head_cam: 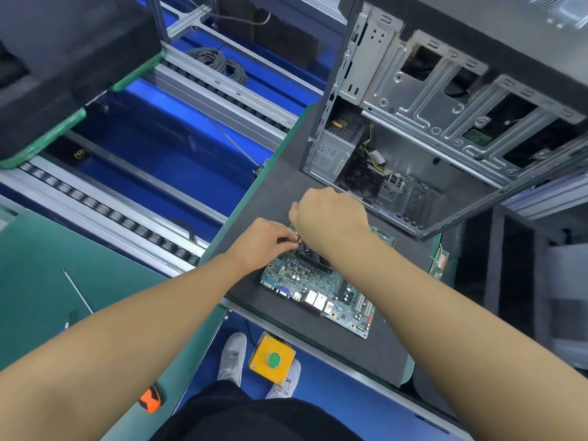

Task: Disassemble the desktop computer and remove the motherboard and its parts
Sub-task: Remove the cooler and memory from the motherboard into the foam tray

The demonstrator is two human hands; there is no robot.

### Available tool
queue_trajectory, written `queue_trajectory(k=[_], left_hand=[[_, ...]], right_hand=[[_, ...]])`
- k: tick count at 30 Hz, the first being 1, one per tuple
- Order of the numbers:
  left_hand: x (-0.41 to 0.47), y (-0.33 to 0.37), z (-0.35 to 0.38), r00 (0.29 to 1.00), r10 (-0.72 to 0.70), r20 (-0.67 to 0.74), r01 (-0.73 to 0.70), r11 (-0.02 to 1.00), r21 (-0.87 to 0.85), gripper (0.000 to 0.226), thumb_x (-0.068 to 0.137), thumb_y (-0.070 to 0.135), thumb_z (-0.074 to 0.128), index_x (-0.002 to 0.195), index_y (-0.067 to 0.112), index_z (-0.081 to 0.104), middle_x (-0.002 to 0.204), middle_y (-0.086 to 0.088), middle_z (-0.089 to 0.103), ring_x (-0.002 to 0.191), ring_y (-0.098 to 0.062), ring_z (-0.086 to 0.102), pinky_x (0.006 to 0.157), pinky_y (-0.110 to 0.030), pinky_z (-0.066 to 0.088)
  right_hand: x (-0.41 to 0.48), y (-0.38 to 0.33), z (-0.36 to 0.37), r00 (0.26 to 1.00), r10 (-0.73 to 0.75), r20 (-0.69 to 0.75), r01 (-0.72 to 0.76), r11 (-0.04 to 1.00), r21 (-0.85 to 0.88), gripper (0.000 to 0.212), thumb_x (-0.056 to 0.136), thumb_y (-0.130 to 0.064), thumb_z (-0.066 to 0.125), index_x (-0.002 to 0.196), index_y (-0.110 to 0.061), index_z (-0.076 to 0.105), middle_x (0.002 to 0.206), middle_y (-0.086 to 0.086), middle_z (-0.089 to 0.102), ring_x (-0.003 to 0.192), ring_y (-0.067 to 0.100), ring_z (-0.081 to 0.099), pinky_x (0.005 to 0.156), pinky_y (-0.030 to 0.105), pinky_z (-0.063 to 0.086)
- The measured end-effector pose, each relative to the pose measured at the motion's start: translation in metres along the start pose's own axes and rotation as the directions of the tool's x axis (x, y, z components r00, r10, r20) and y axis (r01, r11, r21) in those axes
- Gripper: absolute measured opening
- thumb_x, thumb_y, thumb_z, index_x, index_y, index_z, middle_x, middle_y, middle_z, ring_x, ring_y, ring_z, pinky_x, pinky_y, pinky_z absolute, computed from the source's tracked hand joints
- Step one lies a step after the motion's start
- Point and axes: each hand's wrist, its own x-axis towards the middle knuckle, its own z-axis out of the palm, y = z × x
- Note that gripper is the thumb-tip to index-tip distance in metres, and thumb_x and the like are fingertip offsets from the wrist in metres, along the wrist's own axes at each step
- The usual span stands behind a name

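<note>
Your left grip (264,243) pinches a small copper part (299,240) at the edge of the black cooler (310,253). Your right grip (331,218) is curled just above it; I cannot tell what it holds. The motherboard (318,289) lies under both grips on the desk (286,189). Beyond them is the open case (429,122); its label (327,157) is too small to read.

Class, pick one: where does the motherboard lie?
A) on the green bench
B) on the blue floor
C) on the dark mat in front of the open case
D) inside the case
C: the motherboard lies flat on the dark mat, outside the open case.
</note>
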Motion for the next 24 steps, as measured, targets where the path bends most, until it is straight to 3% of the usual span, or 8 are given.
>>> queue_trajectory(k=[5,9,14,16,19,21,24], left_hand=[[0.001,0.002,-0.002,0.999,-0.04,0.031,0.04,0.999,0.002,0.01,0.087,0.021,0.075,0.094,0.016,0.079,0.089,0.005,0.074,0.076,-0.003,0.062,0.076,-0.016,0.048],[0.001,0.003,-0.003,0.995,-0.087,0.055,0.087,0.996,0.004,0.018,0.087,0.026,0.075,0.101,0.015,0.078,0.095,0.001,0.075,0.086,-0.011,0.067,0.082,-0.029,0.053],[-0.002,0.006,-0.003,0.997,-0.072,0.032,0.072,0.997,0.016,0.014,0.088,0.024,0.073,0.099,0.016,0.077,0.089,0.002,0.072,0.08,-0.012,0.064,0.074,-0.026,0.05],[-0.003,0.006,-0.003,0.998,-0.057,0.029,0.057,0.998,0.01,0.013,0.089,0.023,0.072,0.098,0.015,0.078,0.089,0.002,0.072,0.08,-0.013,0.064,0.073,-0.024,0.049],[-0.001,0.007,-0.003,0.998,-0.047,0.036,0.047,0.999,0.011,0.016,0.09,0.022,0.072,0.102,0.014,0.078,0.092,-0.001,0.074,0.083,-0.014,0.066,0.076,-0.025,0.05],[0.001,0.007,-0.003,0.995,-0.078,0.06,0.078,0.997,-0.004,0.021,0.09,0.022,0.071,0.11,0.016,0.076,0.098,-0.001,0.075,0.089,-0.014,0.067,0.082,-0.026,0.051],[0.005,0.003,-0.002,0.989,-0.107,0.103,0.104,0.994,0.041,0.02,0.091,0.026,0.07,0.108,0.018,0.077,0.104,0.002,0.074,0.095,-0.013,0.066,0.087,-0.026,0.05]], right_hand=[[0.015,0.01,-0.013,0.966,-0.18,0.185,0.179,0.984,0.021,0.04,0.1,-0.028,0.045,0.065,-0.011,0.036,0.063,0.005,0.04,0.061,0.027,0.044,0.055,0.029,0.034],[0.017,0.016,-0.022,0.858,-0.377,0.348,0.431,0.898,-0.091,0.025,0.101,-0.032,0.048,0.089,-0.01,0.048,0.07,0.003,0.045,0.054,0.018,0.045,0.046,0.031,0.028],[0.022,0.015,-0.035,0.746,-0.486,0.454,0.607,0.778,-0.164,0.018,0.1,-0.034,0.048,0.1,-0.019,0.039,0.08,0.002,0.05,0.069,0.023,0.054,0.057,0.037,0.04],[0.022,0.013,-0.036,0.755,-0.475,0.453,0.595,0.786,-0.168,0.019,0.1,-0.032,0.05,0.1,-0.019,0.036,0.079,0.002,0.048,0.065,0.022,0.052,0.053,0.036,0.037],[0.018,0.01,-0.026,0.829,-0.422,0.368,0.496,0.858,-0.133,0.022,0.098,-0.03,0.052,0.098,-0.017,0.034,0.085,0.004,0.051,0.061,0.019,0.048,0.049,0.032,0.031],[0.013,0.008,-0.02,0.9,-0.33,0.285,0.359,0.932,-0.057,0.034,0.098,-0.039,0.054,0.099,-0.012,0.033,0.093,0.009,0.052,0.065,0.023,0.048,0.053,0.034,0.034],[0.005,0.007,-0.015,0.978,-0.077,0.194,0.051,0.99,0.134,0.056,0.092,-0.066,0.043,0.101,-0.012,0.031,0.086,0.007,0.043,0.084,0.031,0.051,0.063,0.037,0.035]])
